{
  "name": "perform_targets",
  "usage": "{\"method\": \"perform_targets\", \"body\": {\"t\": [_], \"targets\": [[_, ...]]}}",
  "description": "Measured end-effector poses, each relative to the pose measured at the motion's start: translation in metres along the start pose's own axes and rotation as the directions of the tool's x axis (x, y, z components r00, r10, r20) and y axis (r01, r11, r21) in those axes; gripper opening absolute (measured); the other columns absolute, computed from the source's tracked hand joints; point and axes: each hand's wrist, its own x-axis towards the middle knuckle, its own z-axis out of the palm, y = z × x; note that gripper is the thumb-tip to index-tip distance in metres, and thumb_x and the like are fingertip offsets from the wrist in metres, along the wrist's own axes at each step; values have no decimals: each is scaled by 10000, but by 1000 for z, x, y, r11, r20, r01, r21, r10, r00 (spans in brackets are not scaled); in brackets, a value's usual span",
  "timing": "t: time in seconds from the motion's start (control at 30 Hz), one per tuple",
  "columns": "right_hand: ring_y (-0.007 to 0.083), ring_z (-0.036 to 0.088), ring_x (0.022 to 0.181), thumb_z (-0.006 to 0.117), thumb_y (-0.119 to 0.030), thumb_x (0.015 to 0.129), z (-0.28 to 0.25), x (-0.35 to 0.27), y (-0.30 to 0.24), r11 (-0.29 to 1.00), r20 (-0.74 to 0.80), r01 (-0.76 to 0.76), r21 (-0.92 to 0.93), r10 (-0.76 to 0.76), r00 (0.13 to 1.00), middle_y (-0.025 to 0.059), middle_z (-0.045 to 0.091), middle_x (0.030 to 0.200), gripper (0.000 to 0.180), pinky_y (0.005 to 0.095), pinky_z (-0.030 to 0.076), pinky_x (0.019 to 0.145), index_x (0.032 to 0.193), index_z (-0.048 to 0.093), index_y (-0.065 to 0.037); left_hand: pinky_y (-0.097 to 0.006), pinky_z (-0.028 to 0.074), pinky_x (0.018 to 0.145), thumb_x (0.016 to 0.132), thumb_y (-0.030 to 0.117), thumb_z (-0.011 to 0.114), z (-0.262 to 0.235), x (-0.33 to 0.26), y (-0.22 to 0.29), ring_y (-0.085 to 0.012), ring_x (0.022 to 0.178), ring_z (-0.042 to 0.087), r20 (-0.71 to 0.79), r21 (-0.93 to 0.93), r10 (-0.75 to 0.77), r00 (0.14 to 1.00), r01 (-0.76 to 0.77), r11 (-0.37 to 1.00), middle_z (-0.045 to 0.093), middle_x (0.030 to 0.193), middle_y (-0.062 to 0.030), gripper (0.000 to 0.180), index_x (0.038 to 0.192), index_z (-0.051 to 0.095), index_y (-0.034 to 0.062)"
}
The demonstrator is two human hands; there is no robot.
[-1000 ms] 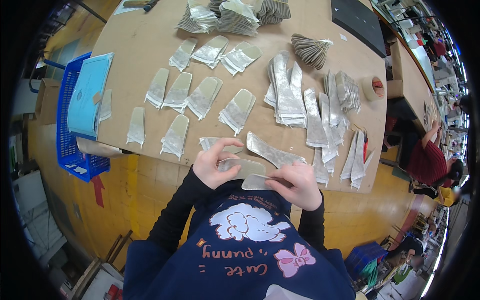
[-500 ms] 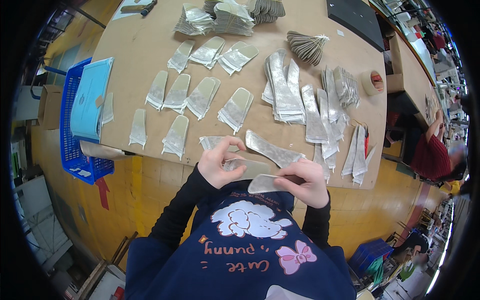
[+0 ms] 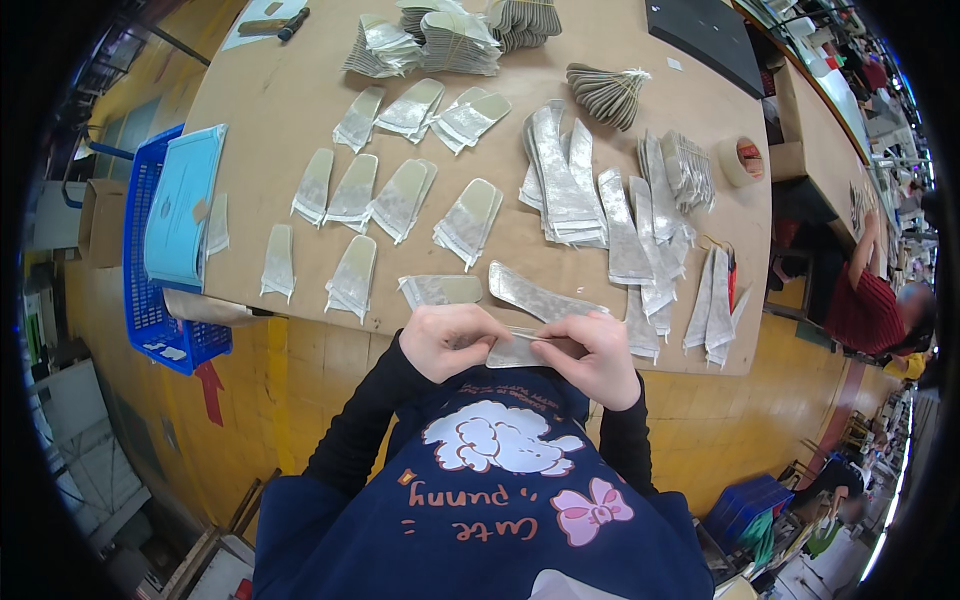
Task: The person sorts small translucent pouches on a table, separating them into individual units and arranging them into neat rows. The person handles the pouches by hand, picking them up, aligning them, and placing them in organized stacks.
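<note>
Both hands meet at the table's near edge, in front of my body. My left hand (image 3: pixel 455 340) and my right hand (image 3: pixel 592 358) are closed, pinching a flat silvery fabric piece (image 3: pixel 513 353) between them by its upper edge. Whether it is one layer or two put together I cannot tell. Just beyond my left hand lies a silver and beige piece (image 3: pixel 440 290) on the table. A longer curved silvery piece (image 3: pixel 535 293) lies beyond my right hand.
Silver and beige pieces (image 3: pixel 352 185) lie in rows on the table (image 3: pixel 265 150). Long silvery strips (image 3: pixel 565 180) are piled at the right, near a tape roll (image 3: pixel 741 162). Bundled stacks (image 3: pixel 455 42) sit at the back. A blue crate (image 3: pixel 140 225) stands left; a co-worker (image 3: pixel 868 300) is far right.
My hands have come together. The two pieces, held apart one in each hand before, now meet or overlap between my fingers.
</note>
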Motion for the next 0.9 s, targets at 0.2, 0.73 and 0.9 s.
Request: {"method": "perform_targets", "body": {"t": [0.2, 0.73, 0.9], "targets": [[196, 542, 569, 771, -115, 727, 2, 0, -4, 998, 6, -55, 20, 55, 998, 34, 675, 714, 122, 311, 397, 592, 825, 704, -88, -264, 503, 616, 743, -1, 628, -3, -2, -4, -171, 700, 652, 60, -30, -26, 998, 28, 999, 683, 875, -60, 268, 961, 754, 90], [190, 523, 567, 721, -212, 835, 13, -7, 10, 992, 146, 15, 122, -32, 989, 34, 628, 682, 171, 316, 382, 717, 897, 680, -58, -226, 471, 667, 780, 7, 729, 1, -2, -1, -134, 767, 634, 114, -164, 47, 992, -28, 986, 656, 917, -70, 222, 1001, 709, 17], [219, 532, 600, 707, -176, 838, 19, -16, 10, 983, 208, -112, 147, 80, 975, 61, 624, 685, 165, 319, 398, 712, 930, 688, -40, -285, 505, 740, 769, 105, 773, 7, -11, -11, -194, 849, 663, 172, -186, -123, 977, 155, 970, 676, 914, -74, 245, 993, 701, 37]]}}
